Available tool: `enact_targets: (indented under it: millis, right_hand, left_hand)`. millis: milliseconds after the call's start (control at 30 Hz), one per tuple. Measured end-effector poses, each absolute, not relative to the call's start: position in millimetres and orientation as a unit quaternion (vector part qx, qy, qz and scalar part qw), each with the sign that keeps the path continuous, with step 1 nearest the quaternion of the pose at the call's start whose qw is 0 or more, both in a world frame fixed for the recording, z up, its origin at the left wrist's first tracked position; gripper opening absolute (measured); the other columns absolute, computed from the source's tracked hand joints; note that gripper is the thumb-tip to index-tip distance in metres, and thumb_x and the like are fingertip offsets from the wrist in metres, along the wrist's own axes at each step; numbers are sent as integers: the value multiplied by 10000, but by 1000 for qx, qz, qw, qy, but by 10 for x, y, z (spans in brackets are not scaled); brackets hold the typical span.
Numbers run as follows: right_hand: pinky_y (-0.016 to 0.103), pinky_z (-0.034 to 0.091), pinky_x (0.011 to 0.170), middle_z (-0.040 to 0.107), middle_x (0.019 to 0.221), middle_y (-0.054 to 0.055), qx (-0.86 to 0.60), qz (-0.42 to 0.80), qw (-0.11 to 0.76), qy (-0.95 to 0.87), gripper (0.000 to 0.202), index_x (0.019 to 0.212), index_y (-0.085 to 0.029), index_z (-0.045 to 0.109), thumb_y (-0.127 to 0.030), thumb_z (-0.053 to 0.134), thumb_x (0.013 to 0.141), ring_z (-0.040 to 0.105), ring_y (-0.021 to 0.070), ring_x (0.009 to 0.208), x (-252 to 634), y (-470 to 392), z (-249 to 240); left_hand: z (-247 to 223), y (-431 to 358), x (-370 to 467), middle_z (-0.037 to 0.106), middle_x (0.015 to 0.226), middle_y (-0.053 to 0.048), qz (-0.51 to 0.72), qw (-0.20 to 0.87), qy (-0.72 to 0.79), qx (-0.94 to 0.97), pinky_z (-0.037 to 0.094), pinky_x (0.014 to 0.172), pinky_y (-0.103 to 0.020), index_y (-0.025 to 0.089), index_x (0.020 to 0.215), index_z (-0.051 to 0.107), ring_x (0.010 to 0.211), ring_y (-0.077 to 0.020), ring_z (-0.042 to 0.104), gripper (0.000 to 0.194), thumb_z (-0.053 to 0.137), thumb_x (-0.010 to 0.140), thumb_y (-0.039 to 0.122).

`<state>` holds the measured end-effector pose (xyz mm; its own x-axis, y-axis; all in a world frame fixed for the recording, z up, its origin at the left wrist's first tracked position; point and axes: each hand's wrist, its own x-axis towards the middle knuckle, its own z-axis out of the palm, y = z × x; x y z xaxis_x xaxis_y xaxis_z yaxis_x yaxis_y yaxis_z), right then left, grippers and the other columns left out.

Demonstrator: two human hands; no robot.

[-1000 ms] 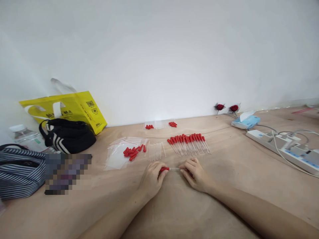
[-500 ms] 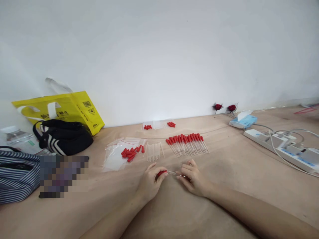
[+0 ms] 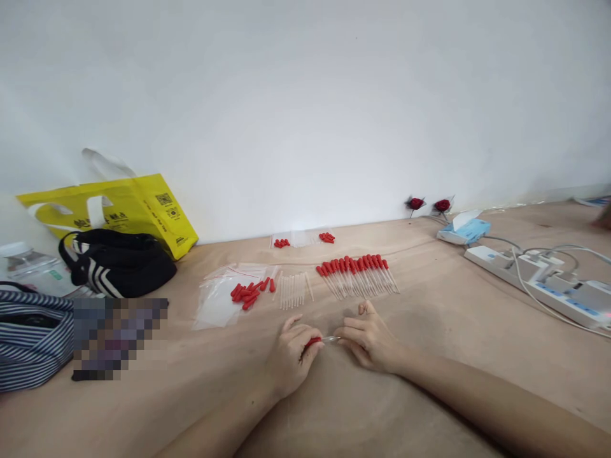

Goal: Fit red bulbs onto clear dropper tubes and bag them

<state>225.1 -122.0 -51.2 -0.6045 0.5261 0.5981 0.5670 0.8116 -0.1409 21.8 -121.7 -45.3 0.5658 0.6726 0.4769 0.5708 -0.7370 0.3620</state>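
Note:
My left hand (image 3: 296,353) pinches a red rubber bulb (image 3: 313,342) near the table's front. A thin clear tube (image 3: 330,339) runs from the bulb to the fingertips of my right hand (image 3: 365,337), which are closed on it. Beyond my right hand lies a row of red-topped clear droppers (image 3: 358,277). Several bare clear tubes (image 3: 293,291) lie side by side to its left. Farther left, loose red bulbs (image 3: 248,294) are heaped partly on clear plastic bags (image 3: 214,302).
Small bags with red bulbs (image 3: 281,243) lie by the wall. At left are a yellow bag (image 3: 128,200), a black pouch (image 3: 128,264) and a striped bag (image 3: 35,343). At right are a tissue pack (image 3: 464,230), a power strip (image 3: 539,289) with cables, and two dark red flowers (image 3: 442,206).
My left hand has turned slightly and shifted a little right and down with the red bulb. Less of the tube shows between the hands. The view has shifted slightly.

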Motion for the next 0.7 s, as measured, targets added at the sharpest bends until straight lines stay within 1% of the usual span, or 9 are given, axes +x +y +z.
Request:
enact_targets:
  millis: [100,267,367,467,533,600,700]
  right_hand:
    - [310,220,668,558,649,-1,-315,-21,324,-892,190,799,-173,562,-168,375,827,412,113,575,2208,-1230,-513]
    - [300,204,636,564,645,8,-320,-16,316,-893,226,758,-165,548,-165,336,836,393,110,544,2127,-1226,-514]
    - [296,199,637,573,644,11,-325,1,297,-898,252,721,-160,530,-177,315,851,396,106,537,2091,-1203,-517]
    - [288,199,649,586,663,6,-333,39,268,-903,266,713,-160,512,-182,298,868,415,102,551,2086,-1173,-502]
    - [285,197,656,591,673,0,-346,58,251,-902,265,718,-162,507,-190,296,876,425,99,560,2104,-1155,-479]
    - [286,194,662,593,677,-4,-359,67,243,-899,260,722,-165,504,-199,301,881,427,98,563,2133,-1143,-458]
    - [284,196,666,591,678,-5,-358,72,249,-897,255,725,-168,503,-208,306,881,431,100,569,2179,-1139,-454]
  left_hand:
    - [-436,-1235,233,620,669,16,306,63,343,886,338,898,-385,191,745,529,636,-124,580,122,432,817,172]
    - [-453,-1231,241,615,653,15,313,46,337,887,347,889,-373,192,710,529,624,-124,577,136,438,811,180]
    - [-463,-1219,243,616,644,10,312,39,331,890,341,888,-377,191,691,531,627,-126,576,160,433,817,193]
    - [-437,-1192,227,616,639,16,309,47,323,893,298,914,-398,190,704,538,645,-128,579,173,429,834,224]
    - [-406,-1166,202,619,659,16,306,58,329,891,280,918,-411,192,749,550,671,-140,581,135,484,814,292]
    - [-384,-1144,173,619,671,14,301,68,344,887,291,902,-405,195,776,559,672,-144,576,145,528,787,337]
    - [-394,-1133,151,620,655,23,313,90,343,881,307,876,-375,203,743,575,639,-128,570,143,500,811,305]
